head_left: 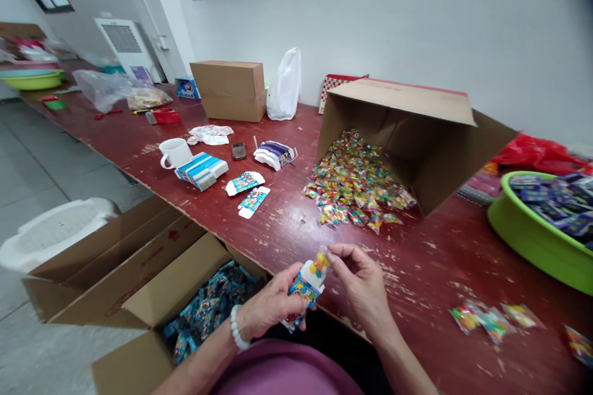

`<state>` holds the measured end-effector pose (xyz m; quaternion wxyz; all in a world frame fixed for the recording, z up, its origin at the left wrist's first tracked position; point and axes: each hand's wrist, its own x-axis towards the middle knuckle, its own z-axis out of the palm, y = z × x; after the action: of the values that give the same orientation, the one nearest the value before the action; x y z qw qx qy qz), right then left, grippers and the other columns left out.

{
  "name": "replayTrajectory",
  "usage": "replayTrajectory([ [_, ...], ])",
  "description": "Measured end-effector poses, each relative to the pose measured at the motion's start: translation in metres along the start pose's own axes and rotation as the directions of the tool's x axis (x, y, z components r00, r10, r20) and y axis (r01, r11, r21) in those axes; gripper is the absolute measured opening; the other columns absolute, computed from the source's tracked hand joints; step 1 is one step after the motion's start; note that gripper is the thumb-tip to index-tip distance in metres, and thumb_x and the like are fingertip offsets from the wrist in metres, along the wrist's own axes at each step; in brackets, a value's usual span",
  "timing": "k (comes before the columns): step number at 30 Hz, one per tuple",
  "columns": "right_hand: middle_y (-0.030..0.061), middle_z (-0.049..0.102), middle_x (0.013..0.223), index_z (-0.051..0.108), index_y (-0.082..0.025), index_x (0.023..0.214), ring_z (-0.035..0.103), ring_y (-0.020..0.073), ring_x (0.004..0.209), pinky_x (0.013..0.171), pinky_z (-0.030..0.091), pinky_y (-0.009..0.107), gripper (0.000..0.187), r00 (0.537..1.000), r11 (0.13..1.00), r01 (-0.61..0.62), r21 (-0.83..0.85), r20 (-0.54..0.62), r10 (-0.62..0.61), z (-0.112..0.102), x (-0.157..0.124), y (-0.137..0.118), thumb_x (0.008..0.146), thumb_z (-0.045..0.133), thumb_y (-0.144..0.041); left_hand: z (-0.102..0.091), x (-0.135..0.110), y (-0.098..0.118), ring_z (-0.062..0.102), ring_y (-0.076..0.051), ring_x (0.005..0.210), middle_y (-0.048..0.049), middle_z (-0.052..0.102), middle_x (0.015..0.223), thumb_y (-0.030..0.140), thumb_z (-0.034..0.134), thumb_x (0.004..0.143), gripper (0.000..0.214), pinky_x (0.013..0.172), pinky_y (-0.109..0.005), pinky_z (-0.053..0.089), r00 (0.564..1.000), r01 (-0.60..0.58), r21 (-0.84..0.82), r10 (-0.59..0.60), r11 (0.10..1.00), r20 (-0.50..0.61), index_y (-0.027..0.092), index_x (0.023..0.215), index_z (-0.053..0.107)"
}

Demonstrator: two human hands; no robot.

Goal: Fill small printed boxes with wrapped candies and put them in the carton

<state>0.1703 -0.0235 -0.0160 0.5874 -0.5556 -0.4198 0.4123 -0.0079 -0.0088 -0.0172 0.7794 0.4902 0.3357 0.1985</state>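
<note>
Head view — left hand (269, 308) grips small printed carton (303, 293); right hand (359, 281) pinches crinkly candy packet (319, 265) into open top.

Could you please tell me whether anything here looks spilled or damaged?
The cardboard box lies on its side, candy packets spilling onto the table, whose red surface is chipped. The left hand's small box and right hand's sweet packet look intact.

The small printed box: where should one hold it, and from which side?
Grip its lower body from the left, as the left hand does: the small printed box stands nearly upright, and its open top must stay free for the candy packet in the right hand.
</note>
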Motion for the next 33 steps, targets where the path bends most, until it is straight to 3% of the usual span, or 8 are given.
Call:
replayTrajectory([
  [4, 0.0027, 0.067, 0.080, 0.072, -0.022, 0.083, 0.060, 0.0204, 0.078, 0.073, 0.046, 0.032, 0.012, 0.981, 0.954, 0.168, -0.248, 0.141, -0.136, 0.002, -0.009, 0.004, 0.084, 0.065, -0.032, 0.005, 0.002, 0.001, 0.058, -0.008, 0.052, 0.0006, 0.061, 0.083, 0.020, 0.062, 0.074, 0.039, 0.048, -0.018, 0.045, 0.995, -0.064, -0.063, 0.059, 0.996, -0.081, 0.019, 0.111, 0.053],
  [8, 0.0035, 0.064, 0.091, 0.070, -0.024, 0.089, 0.058, 0.0208, 0.091, 0.082, 0.043, 0.032, 0.015, 0.962, 0.925, 0.273, -0.264, 0.080, -0.261, -0.003, -0.011, 0.003, 0.090, 0.057, -0.032, 0.004, 0.007, -0.002, 0.061, -0.013, 0.049, -0.0027, 0.065, 0.076, 0.047, 0.053, 0.086, 0.039, 0.045, -0.022, 0.047, 0.984, -0.057, -0.283, 0.005, 0.957, -0.180, 0.016, 0.109, 0.056],
  [10, 0.0032, 0.063, 0.091, 0.068, -0.023, 0.090, 0.058, 0.0196, 0.088, 0.079, 0.044, 0.030, 0.014, 0.967, 0.940, 0.255, -0.226, 0.052, -0.250, -0.004, -0.012, 0.003, 0.091, 0.058, -0.033, 0.003, 0.011, -0.002, 0.063, -0.016, 0.048, -0.0055, 0.066, 0.070, 0.055, 0.045, 0.088, 0.048, 0.044, -0.024, 0.047, 0.974, -0.028, -0.385, -0.061, 0.923, -0.216, 0.012, 0.104, 0.058],
  [13, 0.0034, 0.062, 0.092, 0.068, -0.023, 0.089, 0.059, 0.0194, 0.087, 0.077, 0.046, 0.028, 0.012, 0.974, 0.958, 0.210, -0.194, 0.126, -0.188, 0.000, -0.017, 0.005, 0.088, 0.061, -0.033, 0.004, 0.014, -0.002, 0.063, -0.016, 0.048, -0.0058, 0.067, 0.069, 0.051, 0.049, 0.088, 0.042, 0.044, -0.025, 0.050, 0.963, -0.055, -0.463, -0.076, 0.885, -0.260, 0.011, 0.096, 0.060],
  [20, 0.0040, 0.060, 0.093, 0.073, -0.023, 0.082, 0.061, 0.0179, 0.085, 0.074, 0.046, 0.027, 0.014, 0.957, 0.963, 0.213, -0.166, 0.236, -0.171, 0.014, -0.024, 0.003, 0.088, 0.063, -0.031, 0.010, 0.011, 0.000, 0.057, -0.011, 0.051, 0.0006, 0.061, 0.072, 0.041, 0.062, 0.085, 0.028, 0.040, -0.023, 0.052, 0.936, -0.220, -0.386, 0.083, 0.896, -0.342, 0.016, 0.097, 0.060],
  [24, 0.0039, 0.061, 0.092, 0.072, -0.021, 0.079, 0.061, 0.0176, 0.081, 0.071, 0.049, 0.028, 0.017, 0.961, 0.999, -0.008, 0.040, 0.275, -0.003, 0.015, -0.018, 0.006, 0.079, 0.073, -0.038, 0.009, 0.007, 0.000, 0.054, -0.009, 0.050, 0.0012, 0.058, 0.074, 0.041, 0.059, 0.087, 0.027, 0.040, -0.021, 0.051, 0.926, -0.284, -0.301, 0.178, 0.910, -0.333, 0.017, 0.100, 0.059],
  [28, 0.0017, 0.067, 0.089, 0.065, -0.025, 0.108, 0.062, 0.0172, 0.074, 0.066, 0.052, 0.029, 0.044, 0.949, 0.958, -0.215, 0.191, 0.272, 0.159, 0.018, -0.015, 0.007, 0.070, 0.082, -0.038, 0.009, 0.003, 0.002, 0.053, -0.009, 0.050, 0.0012, 0.058, 0.074, 0.043, 0.057, 0.089, 0.030, 0.041, -0.020, 0.050, 0.927, -0.300, -0.269, 0.213, 0.915, -0.309, 0.018, 0.105, 0.056],
  [33, 0.0016, 0.068, 0.077, 0.070, -0.019, 0.086, 0.060, 0.0152, 0.066, 0.062, 0.049, 0.026, 0.021, 0.934, 0.991, -0.120, 0.064, 0.347, 0.091, 0.018, -0.015, 0.000, 0.081, 0.072, -0.039, 0.009, -0.002, 0.008, 0.058, -0.011, 0.053, 0.0006, 0.061, 0.079, 0.046, 0.055, 0.089, 0.037, 0.044, -0.022, 0.052, 0.936, -0.249, -0.270, 0.160, 0.930, -0.312, 0.022, 0.116, 0.053],
])
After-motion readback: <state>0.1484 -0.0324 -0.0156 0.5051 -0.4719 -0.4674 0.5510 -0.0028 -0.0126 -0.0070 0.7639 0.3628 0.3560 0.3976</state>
